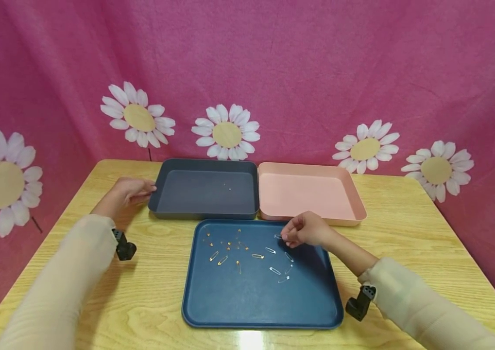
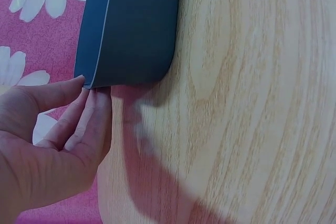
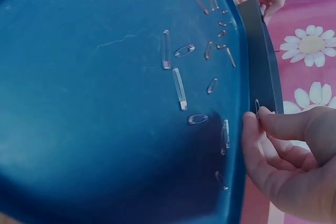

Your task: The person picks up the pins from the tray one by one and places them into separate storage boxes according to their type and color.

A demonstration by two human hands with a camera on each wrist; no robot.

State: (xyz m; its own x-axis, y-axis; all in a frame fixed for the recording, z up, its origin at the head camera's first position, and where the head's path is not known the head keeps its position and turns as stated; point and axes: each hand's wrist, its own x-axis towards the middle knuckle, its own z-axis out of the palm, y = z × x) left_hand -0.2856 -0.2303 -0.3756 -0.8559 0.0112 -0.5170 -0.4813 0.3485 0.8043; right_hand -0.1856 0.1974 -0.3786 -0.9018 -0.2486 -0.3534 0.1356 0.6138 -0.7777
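Note:
My left hand (image 1: 131,190) pinches the left rim of the dark grey tray (image 1: 205,215), thumb on the inside and fingers against the outer wall in the left wrist view. Between the thumb and forefinger of my right hand (image 1: 306,229) is a small safety pin (image 3: 257,107), held above the far edge of the blue tray (image 1: 256,311). Silver safety pins (image 1: 275,270) lie scattered on the right part of the blue tray. Gold safety pins (image 1: 258,256) are spread to their left, several of them very small. A few tiny gold-coloured pieces (image 1: 230,189) lie in the grey tray.
A pink tray (image 1: 313,194) stands right of the grey one, both behind the blue tray. All three sit on a wooden table (image 1: 404,233). A pink cloth (image 1: 299,73) with daisies hangs behind. Each sleeve carries a black wrist camera (image 1: 125,247).

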